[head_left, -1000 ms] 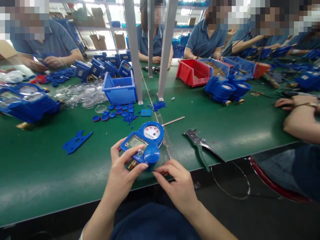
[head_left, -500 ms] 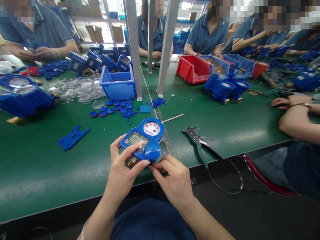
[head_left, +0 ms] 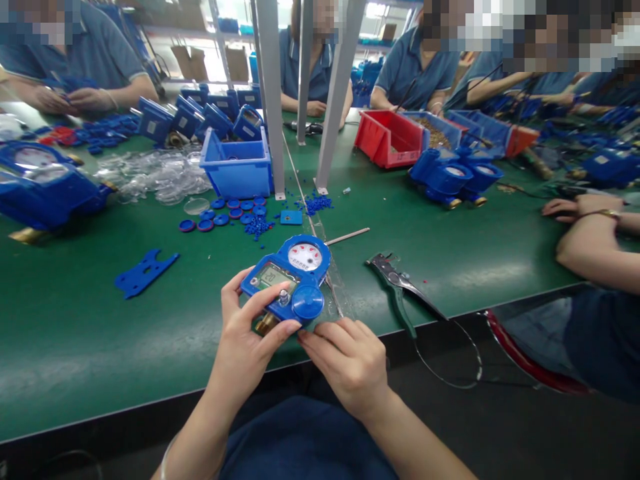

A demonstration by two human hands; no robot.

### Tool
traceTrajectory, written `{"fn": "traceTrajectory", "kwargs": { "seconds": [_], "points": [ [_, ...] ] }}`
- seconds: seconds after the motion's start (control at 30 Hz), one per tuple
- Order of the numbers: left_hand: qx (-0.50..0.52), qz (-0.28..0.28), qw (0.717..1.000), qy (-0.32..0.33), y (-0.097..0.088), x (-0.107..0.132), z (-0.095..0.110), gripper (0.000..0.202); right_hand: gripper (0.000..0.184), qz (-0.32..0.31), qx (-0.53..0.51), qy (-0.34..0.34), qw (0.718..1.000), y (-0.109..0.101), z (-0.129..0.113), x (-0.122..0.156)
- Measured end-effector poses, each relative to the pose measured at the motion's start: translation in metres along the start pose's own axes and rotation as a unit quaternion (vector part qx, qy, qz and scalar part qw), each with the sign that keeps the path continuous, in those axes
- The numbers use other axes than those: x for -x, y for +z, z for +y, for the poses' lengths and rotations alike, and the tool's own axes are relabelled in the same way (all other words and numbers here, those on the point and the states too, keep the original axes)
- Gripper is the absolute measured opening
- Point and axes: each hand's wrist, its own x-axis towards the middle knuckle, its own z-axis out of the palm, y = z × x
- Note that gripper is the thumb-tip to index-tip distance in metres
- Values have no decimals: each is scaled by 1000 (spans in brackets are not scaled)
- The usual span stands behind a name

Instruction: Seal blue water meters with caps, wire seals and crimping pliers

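Note:
A blue water meter with a round dial, a small lit display and a round blue cap is tilted up near the table's front edge. My left hand grips it by its left side and lower edge, thumb along the bottom and a finger lying beside the display. Part of a brass fitting shows under that hand. Just below the cap, my right hand has thumb and fingers pinched together at the meter's bottom edge. What lies between those fingertips is hidden.
On the green table lie a blue flat plastic tool at left and green-handled pliers at right. Blue caps, a blue bin, a red bin and metal posts stand beyond. Co-workers sit around.
The fingers of my right hand have closed up and shifted slightly at the meter's lower edge. The meter and my left hand stay nearly where they were.

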Motion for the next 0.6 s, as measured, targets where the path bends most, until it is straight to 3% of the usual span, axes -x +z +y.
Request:
{"fn": "traceTrajectory", "kwargs": {
  "seconds": [0.2,0.27,0.33,0.4,0.5,0.6],
  "points": [
    [-3,-3,1000,5,0,1,-1,46,6,3,-25,24,999,6,4,-1],
    [1,-6,1000,10,0,2,-1,46,4,3,-80,56,995,8,6,0],
    [3,-5,1000,7,0,2,-2,46,6,-17,-192,129,973,8,9,1],
    [4,-3,1000,-2,-1,2,-2,48,14,-39,-319,261,910,7,11,1],
    [4,-3,1000,-10,-2,1,-2,49,31,-111,-438,465,761,6,13,-1],
    [2,-4,1000,0,-2,2,-1,48,44,-248,-513,522,634,6,13,-7]
  ]
}}
